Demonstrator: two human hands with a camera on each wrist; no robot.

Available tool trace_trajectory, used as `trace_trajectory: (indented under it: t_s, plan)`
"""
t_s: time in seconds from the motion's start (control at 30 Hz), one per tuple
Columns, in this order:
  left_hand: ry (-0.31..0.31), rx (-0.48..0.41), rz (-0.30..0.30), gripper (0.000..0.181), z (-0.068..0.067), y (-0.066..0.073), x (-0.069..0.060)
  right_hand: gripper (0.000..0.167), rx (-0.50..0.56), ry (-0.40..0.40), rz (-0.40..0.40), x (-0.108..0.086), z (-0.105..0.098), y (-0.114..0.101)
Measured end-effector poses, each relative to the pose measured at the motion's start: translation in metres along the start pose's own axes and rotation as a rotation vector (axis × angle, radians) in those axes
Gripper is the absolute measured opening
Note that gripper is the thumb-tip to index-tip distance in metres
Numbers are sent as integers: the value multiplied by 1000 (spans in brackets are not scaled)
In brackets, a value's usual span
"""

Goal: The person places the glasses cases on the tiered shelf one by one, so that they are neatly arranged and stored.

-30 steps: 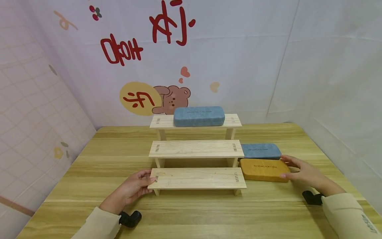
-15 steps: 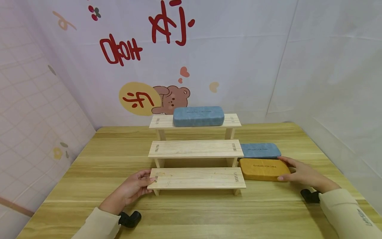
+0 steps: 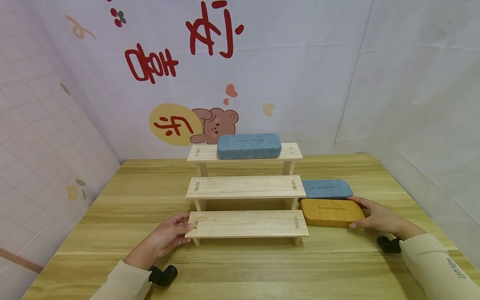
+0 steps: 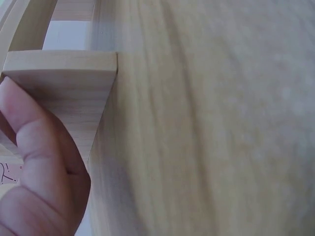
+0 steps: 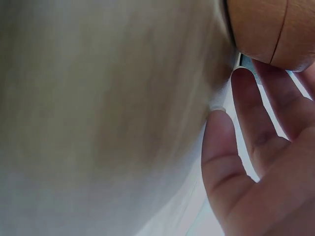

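A pale wooden three-tier stand (image 3: 245,224) stands on the table. Its lowest shelf is gripped at the left end by my left hand (image 3: 168,238), thumb on top and a finger curled beneath, as the left wrist view (image 4: 39,152) shows. My right hand (image 3: 380,217) holds the right end of a mustard-yellow glasses case (image 3: 333,212). The thumb is at the near corner and the index finger at the far one. In the right wrist view some fingers (image 5: 261,132) reach behind the case; the thumb is not identifiable there. A blue glasses case (image 3: 249,146) lies on the top shelf.
Behind the yellow case lies a second blue glasses case (image 3: 326,188), partly hidden by the stand. A wood-grain table (image 3: 240,268) carries everything. White printed cloth (image 3: 300,75) hangs at the back and on both sides. Black straps (image 3: 163,275) sit at the wrists.
The right hand has shifted slightly left against the end of the yellow case, then stayed still. The left hand, the stand and the cases show no real movement.
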State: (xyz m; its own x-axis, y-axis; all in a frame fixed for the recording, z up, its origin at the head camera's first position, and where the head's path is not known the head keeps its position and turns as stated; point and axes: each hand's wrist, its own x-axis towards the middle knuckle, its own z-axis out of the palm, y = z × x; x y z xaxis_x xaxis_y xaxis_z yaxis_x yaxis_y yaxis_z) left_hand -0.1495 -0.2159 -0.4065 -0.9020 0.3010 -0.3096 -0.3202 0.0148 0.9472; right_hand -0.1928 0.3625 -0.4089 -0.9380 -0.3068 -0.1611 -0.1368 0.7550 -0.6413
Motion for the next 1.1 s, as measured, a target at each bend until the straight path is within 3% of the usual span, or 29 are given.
trace_trajectory:
  t_s: [0.63,1.1]
  plan:
    - [3,4,-4,64,1,-1,-1,81,8,89,-33,-2,-3,-1]
    - [3,17,-7,64,0,1,-1,74,144,138,-64,-11,-9,6]
